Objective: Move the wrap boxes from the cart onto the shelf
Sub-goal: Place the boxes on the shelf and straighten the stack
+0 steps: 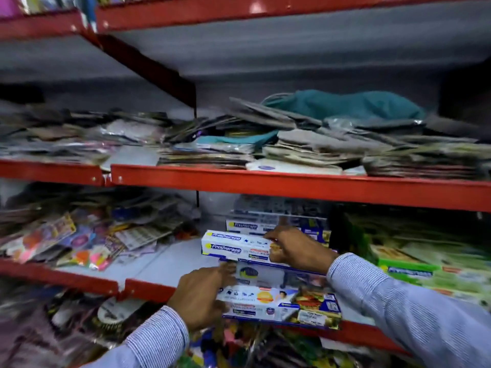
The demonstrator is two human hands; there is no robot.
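shelving: red metal tiers [292, 181] | backing: grey panel [292, 49] | upper tier: flat packets [305, 150]

The right hand [295, 248] covers the right end of the top wrap box [233, 248]. Motion blur smears the stacked packets [318, 147] above, so their print cannot be read. The green boxes [425, 274], perhaps wrap too, run off the right edge.

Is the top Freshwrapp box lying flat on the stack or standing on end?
Lying flat: the top Freshwrapp box runs lengthwise across the stack, right hand gripping it.
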